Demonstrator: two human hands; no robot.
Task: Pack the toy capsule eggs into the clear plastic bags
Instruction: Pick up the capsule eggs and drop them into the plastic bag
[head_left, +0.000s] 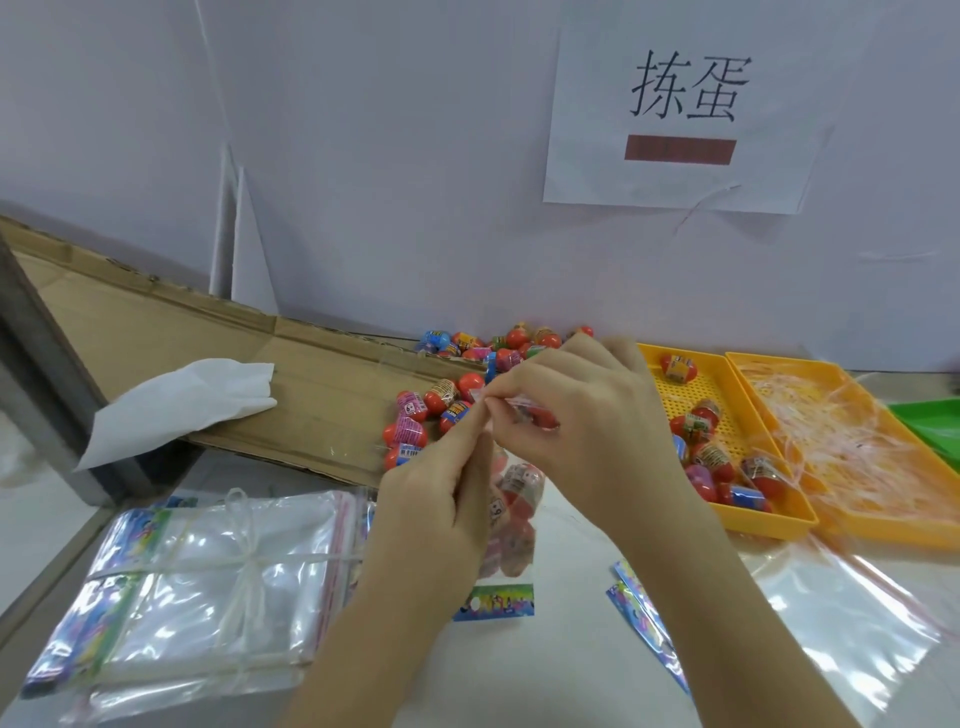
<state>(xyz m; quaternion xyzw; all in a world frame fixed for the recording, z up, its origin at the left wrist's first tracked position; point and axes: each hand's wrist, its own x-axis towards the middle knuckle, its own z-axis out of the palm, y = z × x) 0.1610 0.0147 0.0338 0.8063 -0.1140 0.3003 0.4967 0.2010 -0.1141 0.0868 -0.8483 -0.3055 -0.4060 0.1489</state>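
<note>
Over the middle of the table (571, 545), both arms reach in from the bottom, and the two hands meet close together. The left hand (441, 499) comes up from below with its fingers pointing up. Its fingertips pinch the top edge of a clear bag (509, 569). The right hand (582, 415) comes in from the right side with its fingers curled. It pinches the same top edge, just beside the left hand. The clear bag hangs down under the hands, and a few eggs (519, 493) sit inside it. Many loose eggs (441, 405) lie on the cardboard (311, 395) behind the hands. A yellow tray (766, 521) with more of them sits on the right. A tied pile of empty bags (208, 571) lies on the left.
</note>
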